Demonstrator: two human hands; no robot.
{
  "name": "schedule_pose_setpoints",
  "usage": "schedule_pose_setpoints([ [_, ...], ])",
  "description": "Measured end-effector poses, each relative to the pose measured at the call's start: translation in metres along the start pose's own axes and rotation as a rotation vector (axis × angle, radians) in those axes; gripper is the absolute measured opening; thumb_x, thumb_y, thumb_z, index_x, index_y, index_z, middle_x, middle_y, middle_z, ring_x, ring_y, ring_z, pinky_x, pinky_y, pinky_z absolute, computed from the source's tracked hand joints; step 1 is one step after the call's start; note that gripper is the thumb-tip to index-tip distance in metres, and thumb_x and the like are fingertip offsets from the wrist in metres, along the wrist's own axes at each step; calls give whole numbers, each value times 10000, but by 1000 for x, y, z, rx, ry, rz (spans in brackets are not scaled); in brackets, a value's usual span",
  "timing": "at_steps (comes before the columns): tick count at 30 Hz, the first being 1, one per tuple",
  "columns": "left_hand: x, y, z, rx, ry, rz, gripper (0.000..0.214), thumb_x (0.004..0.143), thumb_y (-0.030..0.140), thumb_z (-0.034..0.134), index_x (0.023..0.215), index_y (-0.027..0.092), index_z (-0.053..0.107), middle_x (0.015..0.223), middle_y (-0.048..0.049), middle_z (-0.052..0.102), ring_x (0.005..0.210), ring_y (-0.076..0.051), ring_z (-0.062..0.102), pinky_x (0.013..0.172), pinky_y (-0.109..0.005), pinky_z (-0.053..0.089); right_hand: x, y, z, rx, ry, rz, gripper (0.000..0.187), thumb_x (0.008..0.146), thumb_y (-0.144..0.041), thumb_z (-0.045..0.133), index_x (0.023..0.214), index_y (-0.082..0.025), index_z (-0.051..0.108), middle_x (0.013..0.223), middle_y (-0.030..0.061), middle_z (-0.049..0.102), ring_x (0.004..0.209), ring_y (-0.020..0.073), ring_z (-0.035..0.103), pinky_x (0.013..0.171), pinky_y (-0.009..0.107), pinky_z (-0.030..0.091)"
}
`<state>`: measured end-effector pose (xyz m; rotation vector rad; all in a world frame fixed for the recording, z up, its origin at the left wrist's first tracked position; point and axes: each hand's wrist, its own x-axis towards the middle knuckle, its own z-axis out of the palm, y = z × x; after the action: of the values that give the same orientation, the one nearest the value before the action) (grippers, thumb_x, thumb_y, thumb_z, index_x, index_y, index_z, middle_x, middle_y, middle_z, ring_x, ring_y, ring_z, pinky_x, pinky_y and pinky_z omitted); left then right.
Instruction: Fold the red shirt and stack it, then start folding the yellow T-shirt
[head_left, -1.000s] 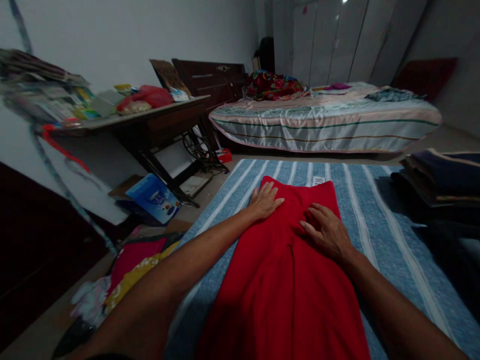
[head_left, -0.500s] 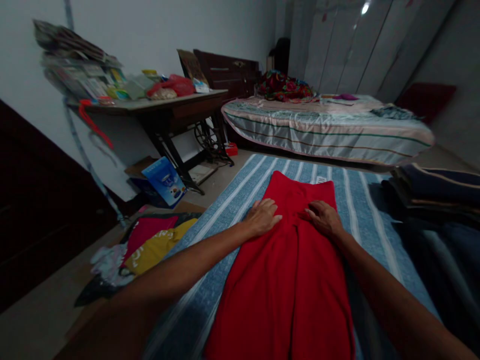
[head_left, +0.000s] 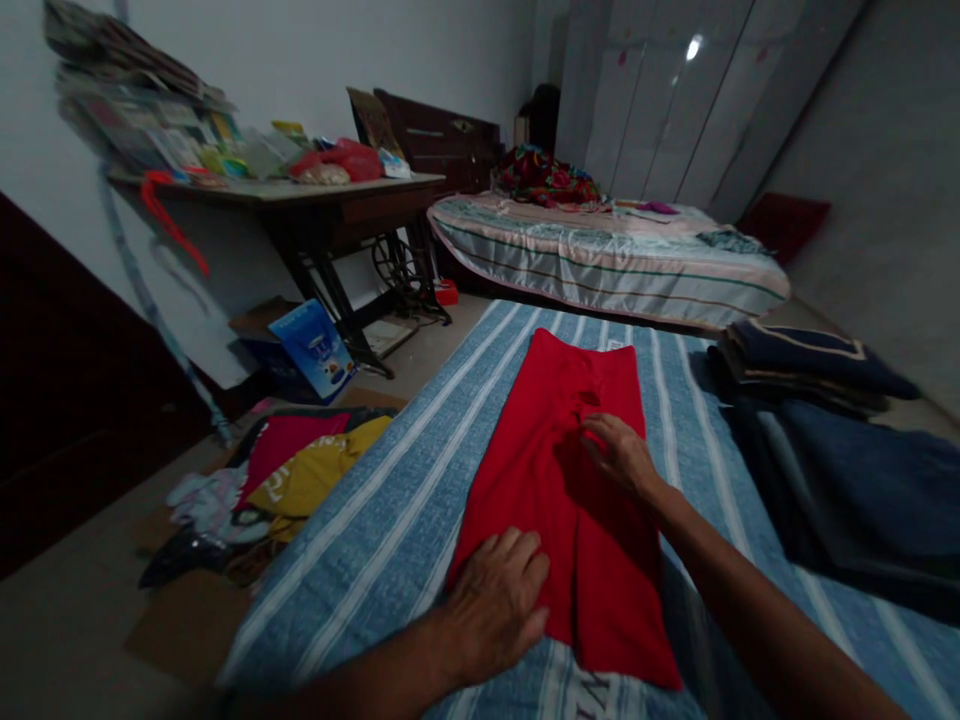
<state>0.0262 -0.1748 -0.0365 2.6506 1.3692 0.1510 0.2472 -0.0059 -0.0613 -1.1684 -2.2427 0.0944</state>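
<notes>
A red garment [head_left: 570,480] lies flat and lengthwise on a blue cloth with white stripes [head_left: 390,520]. My left hand [head_left: 495,605] rests palm down on the garment's near left edge, its fingers stretched out. My right hand [head_left: 619,455] lies flat on the middle of the garment, fingers extended toward a small crease. Neither hand holds anything.
Folded dark blue clothes [head_left: 817,400] are stacked at the right of the striped cloth. A heap of red, yellow and pale clothes [head_left: 277,480] lies on the floor at left. Beyond stand a cluttered sewing-machine table [head_left: 330,200], a blue box [head_left: 311,345] and a low bed [head_left: 600,255].
My left hand has slid back along the garment from its far end to its near left edge. My right hand stays near the middle. The view has shifted.
</notes>
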Motion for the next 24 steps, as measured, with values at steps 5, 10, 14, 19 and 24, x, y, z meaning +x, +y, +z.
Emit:
schedule_pose_setpoints([
  [5,7,3,2,65,19,0,145,798,101,497,919,172,533,1027,-95,588,944,-255,541,808,-424,489,-37,-31,-6,79,-28,-10,237,912,-244,425,985,-202,646,998,85,671,922,196,633,811,327,526],
  [10,4,-9,-2,-77,195,73,201,774,36,428,877,177,527,936,-73,604,857,-199,567,801,-354,499,-63,-50,-11,111,46,-22,226,911,-235,437,989,-196,645,993,96,674,897,196,643,786,327,541],
  [14,-8,-18,-8,-203,311,193,222,784,42,392,896,183,522,989,-80,616,867,-186,577,811,-332,497,-72,-66,-15,138,139,-14,228,913,-221,429,986,-197,644,986,105,675,894,196,650,775,328,550],
  [19,-17,-22,4,-173,243,209,230,762,51,431,919,182,538,1033,-89,632,922,-202,594,849,-359,506,-74,-78,-12,151,101,-15,232,919,-217,422,976,-188,645,961,99,678,876,190,640,778,317,539],
  [24,-20,-22,13,-171,238,205,270,739,73,504,976,191,556,1090,-79,639,1022,-221,585,920,-383,491,-77,-81,-3,160,42,-18,230,915,-210,420,966,-188,643,937,90,671,864,183,628,768,300,524],
])
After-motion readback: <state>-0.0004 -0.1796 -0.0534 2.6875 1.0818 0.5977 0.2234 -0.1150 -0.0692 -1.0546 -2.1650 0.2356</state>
